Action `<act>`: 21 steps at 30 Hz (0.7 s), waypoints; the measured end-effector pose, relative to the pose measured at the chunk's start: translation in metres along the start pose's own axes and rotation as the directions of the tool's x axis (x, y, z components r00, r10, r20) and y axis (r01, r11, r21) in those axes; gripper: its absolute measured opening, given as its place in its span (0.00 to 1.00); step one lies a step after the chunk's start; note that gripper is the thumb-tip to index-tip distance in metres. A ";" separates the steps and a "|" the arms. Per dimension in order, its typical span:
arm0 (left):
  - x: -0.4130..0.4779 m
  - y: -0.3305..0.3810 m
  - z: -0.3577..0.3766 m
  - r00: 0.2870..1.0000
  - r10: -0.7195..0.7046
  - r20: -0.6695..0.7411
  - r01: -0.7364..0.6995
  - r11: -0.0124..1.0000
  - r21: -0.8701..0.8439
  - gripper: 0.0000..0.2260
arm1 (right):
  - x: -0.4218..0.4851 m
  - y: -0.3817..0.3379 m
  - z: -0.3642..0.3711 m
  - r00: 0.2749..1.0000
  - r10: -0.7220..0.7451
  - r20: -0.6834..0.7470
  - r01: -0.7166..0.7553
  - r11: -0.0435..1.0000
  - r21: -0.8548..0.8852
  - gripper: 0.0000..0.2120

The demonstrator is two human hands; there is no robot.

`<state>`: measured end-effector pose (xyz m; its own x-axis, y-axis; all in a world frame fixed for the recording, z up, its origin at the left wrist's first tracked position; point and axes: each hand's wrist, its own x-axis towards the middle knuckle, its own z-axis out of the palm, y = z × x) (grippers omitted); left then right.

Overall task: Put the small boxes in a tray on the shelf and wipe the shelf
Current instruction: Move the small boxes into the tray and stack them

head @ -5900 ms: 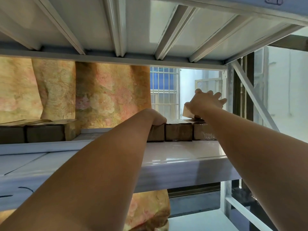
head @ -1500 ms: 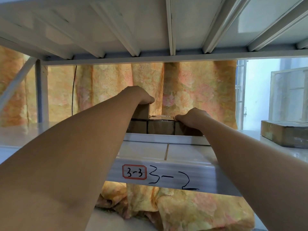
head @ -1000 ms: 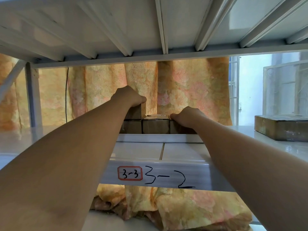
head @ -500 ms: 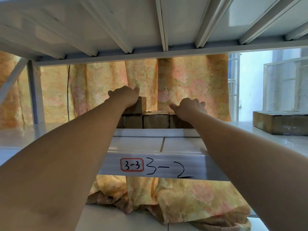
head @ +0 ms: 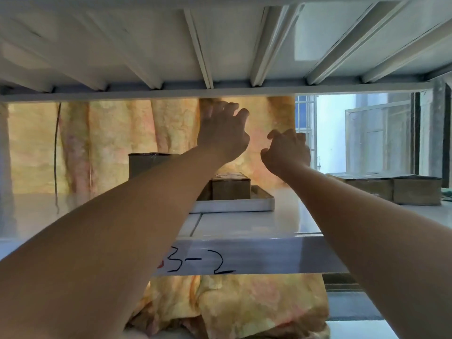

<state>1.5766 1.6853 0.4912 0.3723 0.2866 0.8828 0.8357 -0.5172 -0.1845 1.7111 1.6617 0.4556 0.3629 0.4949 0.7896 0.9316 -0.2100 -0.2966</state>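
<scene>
A shallow white tray [head: 232, 206] sits on the white shelf [head: 244, 223]. One small brown cardboard box [head: 231, 188] stands in it, and a second, stacked box [head: 146, 165] shows above my left forearm, which hides the tray's left part. My left hand [head: 223, 133] is raised above the boxes with its fingers spread and holds nothing. My right hand [head: 287, 151] hovers just right of it, above the tray's right end, fingers loosely curled and empty.
Two larger brown boxes [head: 396, 189] rest on the shelf at the right. The upper shelf's ribbed underside [head: 220, 45] is close overhead. A yellow floral curtain [head: 117, 143] hangs behind. The front beam [head: 244, 256] carries the handwritten mark "3-2".
Both hands have let go of the small boxes and risen above the tray with fingers apart. The view has shifted a little to the right.
</scene>
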 end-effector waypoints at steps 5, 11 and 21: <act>0.013 0.062 0.010 0.996 0.074 0.050 -0.067 0.989 -0.130 0.22 | 0.013 0.050 -0.029 0.999 0.018 -0.040 -0.021 0.997 -0.069 0.19; 0.027 0.127 0.015 0.986 0.119 0.117 -0.094 0.976 -0.198 0.24 | 0.023 0.108 -0.057 0.993 0.109 -0.035 -0.113 0.977 -0.179 0.17; 0.046 0.209 0.039 0.918 0.111 0.382 0.012 0.952 -0.305 0.21 | 0.026 0.205 -0.081 0.962 0.245 0.123 -0.201 0.936 -0.291 0.10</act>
<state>1.7840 1.6215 0.4766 0.5885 0.5134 0.6246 0.6768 -0.7354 -0.0332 1.9097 1.5638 0.4592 0.5793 0.5283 0.6208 0.7932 -0.5409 -0.2798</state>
